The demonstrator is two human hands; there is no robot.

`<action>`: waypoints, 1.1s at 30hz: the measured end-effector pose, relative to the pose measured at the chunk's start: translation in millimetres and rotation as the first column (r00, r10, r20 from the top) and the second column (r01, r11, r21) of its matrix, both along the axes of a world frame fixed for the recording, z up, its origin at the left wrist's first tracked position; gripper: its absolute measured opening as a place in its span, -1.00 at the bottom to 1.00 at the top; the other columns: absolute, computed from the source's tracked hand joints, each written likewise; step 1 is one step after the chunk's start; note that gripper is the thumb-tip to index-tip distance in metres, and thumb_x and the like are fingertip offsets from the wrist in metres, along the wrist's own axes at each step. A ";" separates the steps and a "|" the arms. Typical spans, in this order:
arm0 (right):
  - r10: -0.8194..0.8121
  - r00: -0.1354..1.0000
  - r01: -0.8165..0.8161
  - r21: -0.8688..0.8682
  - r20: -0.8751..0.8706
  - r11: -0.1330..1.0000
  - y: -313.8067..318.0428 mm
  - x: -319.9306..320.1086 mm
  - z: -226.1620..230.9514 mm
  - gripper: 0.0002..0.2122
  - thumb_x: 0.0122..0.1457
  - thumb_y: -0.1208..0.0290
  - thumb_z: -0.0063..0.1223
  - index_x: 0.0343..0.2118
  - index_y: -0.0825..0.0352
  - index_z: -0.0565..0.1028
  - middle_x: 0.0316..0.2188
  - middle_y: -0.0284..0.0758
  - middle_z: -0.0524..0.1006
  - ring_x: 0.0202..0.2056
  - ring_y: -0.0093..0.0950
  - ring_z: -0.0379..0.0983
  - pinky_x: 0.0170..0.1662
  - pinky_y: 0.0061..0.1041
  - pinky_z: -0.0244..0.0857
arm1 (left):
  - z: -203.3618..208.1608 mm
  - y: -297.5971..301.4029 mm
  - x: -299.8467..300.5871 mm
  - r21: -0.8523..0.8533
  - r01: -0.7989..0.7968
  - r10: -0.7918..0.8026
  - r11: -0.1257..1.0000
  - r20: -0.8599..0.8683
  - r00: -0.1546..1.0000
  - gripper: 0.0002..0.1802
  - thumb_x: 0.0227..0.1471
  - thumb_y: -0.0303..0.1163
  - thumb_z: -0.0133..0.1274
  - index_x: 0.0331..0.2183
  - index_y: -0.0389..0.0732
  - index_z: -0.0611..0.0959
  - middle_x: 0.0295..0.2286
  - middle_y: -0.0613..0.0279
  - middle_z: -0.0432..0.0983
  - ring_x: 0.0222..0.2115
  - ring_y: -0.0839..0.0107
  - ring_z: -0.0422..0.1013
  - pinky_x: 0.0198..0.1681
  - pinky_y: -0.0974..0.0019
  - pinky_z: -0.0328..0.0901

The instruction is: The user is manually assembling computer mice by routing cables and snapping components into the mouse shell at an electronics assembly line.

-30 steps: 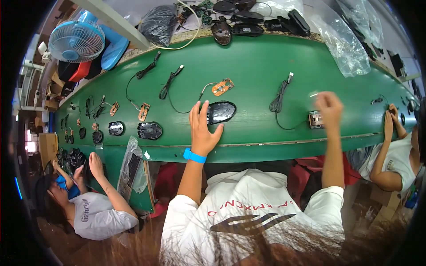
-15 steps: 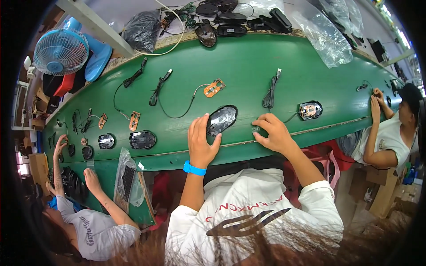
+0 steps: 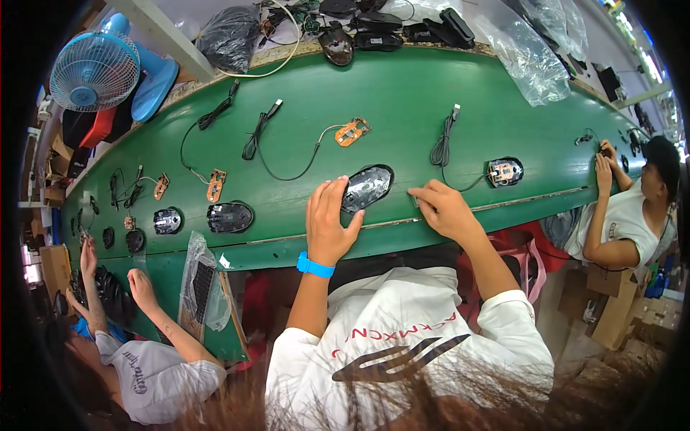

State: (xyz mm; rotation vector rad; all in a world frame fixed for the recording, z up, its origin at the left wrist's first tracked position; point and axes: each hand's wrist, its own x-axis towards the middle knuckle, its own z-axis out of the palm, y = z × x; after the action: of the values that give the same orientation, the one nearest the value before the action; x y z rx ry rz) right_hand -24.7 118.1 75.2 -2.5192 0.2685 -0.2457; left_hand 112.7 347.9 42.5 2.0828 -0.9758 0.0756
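Note:
On the green conveyor belt [image 3: 424,79] lies a black mouse base shell [image 3: 370,188], its inner side up. My left hand [image 3: 329,224], with a blue band at the wrist, holds its left end between fingers and thumb. To the right of the shell, my right hand [image 3: 447,212] is low over the belt with thumb and forefinger pinched on a small clear piece [image 3: 415,202], mostly hidden by the fingertips. An orange circuit board [image 3: 352,131] on a black cable lies beyond the shell. Further right sits a mouse base with its board fitted [image 3: 504,172], joined to a coiled cable [image 3: 443,147].
More mouse base shells [image 3: 230,217] and orange boards [image 3: 216,185] with cables lie along the belt to the left. Co-workers sit at the left [image 3: 154,377] and right [image 3: 611,233]. A blue fan [image 3: 95,72], black mice [image 3: 336,44] and plastic bags [image 3: 528,68] line the far side.
My right thumb and forefinger have drawn closer together around the small clear piece. My left hand keeps its hold on the shell. The left co-worker's hands have shifted. The view has tilted slightly.

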 end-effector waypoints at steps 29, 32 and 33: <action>0.258 0.963 -0.251 -0.081 0.079 0.964 33.8 74.9 -11.6 -0.90 0.11 0.51 0.20 -0.30 0.37 0.60 -0.37 -0.17 0.53 -0.31 -0.15 0.54 -0.22 -0.19 0.46 | 8.9 9.1 7.5 0.044 0.092 -0.091 0.995 -0.027 0.995 -0.20 -0.14 -0.41 0.38 0.18 -0.17 0.50 0.13 0.08 0.47 0.19 -0.04 0.32 0.23 -0.03 0.22; 0.188 0.973 -0.187 -0.026 0.136 0.982 27.9 62.8 3.1 -0.88 0.11 0.50 0.20 -0.28 0.36 0.61 -0.35 -0.16 0.54 -0.29 -0.14 0.55 -0.21 -0.22 0.47 | 12.8 8.8 5.6 0.068 0.105 -0.103 0.992 -0.024 0.994 -0.23 -0.12 -0.38 0.37 0.18 -0.14 0.52 0.18 0.05 0.41 0.22 -0.08 0.28 0.26 -0.04 0.20; 0.118 0.976 -0.123 0.013 0.184 0.992 24.5 55.5 10.1 -0.87 0.11 0.50 0.21 -0.27 0.36 0.62 -0.34 -0.16 0.55 -0.28 -0.15 0.55 -0.20 -0.23 0.47 | 13.9 9.0 3.9 0.093 0.105 -0.105 0.990 -0.009 0.994 -0.25 -0.10 -0.36 0.37 0.17 -0.11 0.54 0.21 0.02 0.37 0.23 -0.11 0.25 0.27 -0.06 0.18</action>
State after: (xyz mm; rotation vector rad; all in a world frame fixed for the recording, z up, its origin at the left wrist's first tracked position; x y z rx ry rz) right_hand 30.9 142.5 85.3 -2.4573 0.0444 -0.4200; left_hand 116.6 357.0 56.4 2.1110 -1.1039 -0.0286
